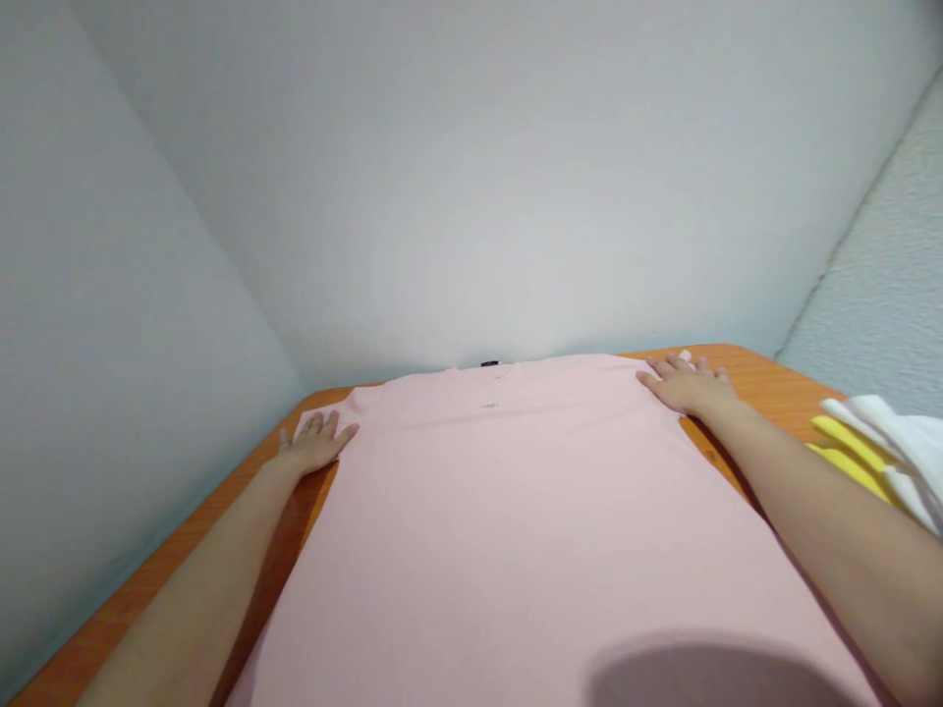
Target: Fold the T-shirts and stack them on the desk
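A pale pink T-shirt [508, 511] lies spread out flat, its collar at the far side and its body running toward me past the bottom of the view. My left hand [314, 447] rests with fingers spread on the left sleeve. On the opposite sleeve, my right hand [687, 384] lies flat, fingers apart. A small dark label [490, 364] shows at the neckline, and a tiny print sits on the chest below it. Faint creases cross the upper part of the shirt.
Under the shirt is an orange-brown wooden table [770, 388]. Folded white cloth [910, 442] and yellow cloth [855, 457] lie at its right side. A pale wall [471, 196] stands right behind the table, with more wall along the left and right.
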Available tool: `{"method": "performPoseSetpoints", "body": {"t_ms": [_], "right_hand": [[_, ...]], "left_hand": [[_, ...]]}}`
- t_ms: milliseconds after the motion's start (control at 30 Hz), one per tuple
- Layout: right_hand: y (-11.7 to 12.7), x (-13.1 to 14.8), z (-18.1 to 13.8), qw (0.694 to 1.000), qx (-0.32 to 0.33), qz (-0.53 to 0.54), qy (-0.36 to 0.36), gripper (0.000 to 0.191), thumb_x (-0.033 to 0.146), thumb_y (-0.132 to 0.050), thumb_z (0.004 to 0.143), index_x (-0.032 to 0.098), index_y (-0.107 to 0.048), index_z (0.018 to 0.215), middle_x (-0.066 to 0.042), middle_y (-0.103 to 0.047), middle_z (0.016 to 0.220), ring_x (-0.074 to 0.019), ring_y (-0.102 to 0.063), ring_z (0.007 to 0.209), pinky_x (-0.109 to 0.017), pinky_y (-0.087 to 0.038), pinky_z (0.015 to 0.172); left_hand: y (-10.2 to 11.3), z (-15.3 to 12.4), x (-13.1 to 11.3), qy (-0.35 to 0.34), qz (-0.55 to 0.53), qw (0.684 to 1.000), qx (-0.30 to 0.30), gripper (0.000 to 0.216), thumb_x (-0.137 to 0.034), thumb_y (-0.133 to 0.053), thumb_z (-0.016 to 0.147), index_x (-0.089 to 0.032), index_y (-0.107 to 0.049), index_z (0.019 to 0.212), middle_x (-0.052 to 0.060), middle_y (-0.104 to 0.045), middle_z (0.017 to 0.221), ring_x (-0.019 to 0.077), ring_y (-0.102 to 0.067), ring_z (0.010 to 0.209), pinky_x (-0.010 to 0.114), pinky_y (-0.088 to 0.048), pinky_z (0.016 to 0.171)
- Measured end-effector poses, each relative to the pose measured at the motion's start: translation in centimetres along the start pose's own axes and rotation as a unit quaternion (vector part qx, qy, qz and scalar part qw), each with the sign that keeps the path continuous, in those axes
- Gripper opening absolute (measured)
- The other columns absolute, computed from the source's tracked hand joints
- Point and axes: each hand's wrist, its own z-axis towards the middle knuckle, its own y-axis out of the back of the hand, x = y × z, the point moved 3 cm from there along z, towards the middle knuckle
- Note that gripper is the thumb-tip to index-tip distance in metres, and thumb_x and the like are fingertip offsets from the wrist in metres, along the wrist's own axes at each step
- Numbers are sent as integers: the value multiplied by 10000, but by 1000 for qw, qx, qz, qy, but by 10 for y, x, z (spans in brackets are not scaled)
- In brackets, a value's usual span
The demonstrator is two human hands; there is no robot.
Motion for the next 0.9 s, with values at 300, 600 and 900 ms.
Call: {"method": "performPoseSetpoints", "body": {"t_ms": [300,600,900], "right_hand": [[78,78,-89,985,-102,-22,135,592,442,-389,952,56,-418,1400,-239,-325,1480,-406,-221,1382,-584,-145,1111],[47,75,-272,982,35,-4,185,825,702,-272,911,137,-321,1511,-153,-203,1560,-390,-105,1429,-549,-163,1146],[60,60,-329,982,0,19,185,775,682,-268,926,170,-358,1501,-119,-217,1557,-358,-115,1434,-533,-170,1156]], "left_hand": [[42,-87,-60,-165,92,968,-167,627,-482,-199,983,-155,-266,1514,110,-165,1595,263,-100,1480,547,-17,1167],[-15,-223,-61,-238,-27,969,-66,759,-584,-241,945,-90,-212,1522,115,-118,1577,246,-88,1474,467,-140,1189],[-13,-262,-48,-234,-27,970,-52,791,-609,-223,931,-85,-198,1524,106,-70,1581,243,-69,1474,448,-115,1197]]}}
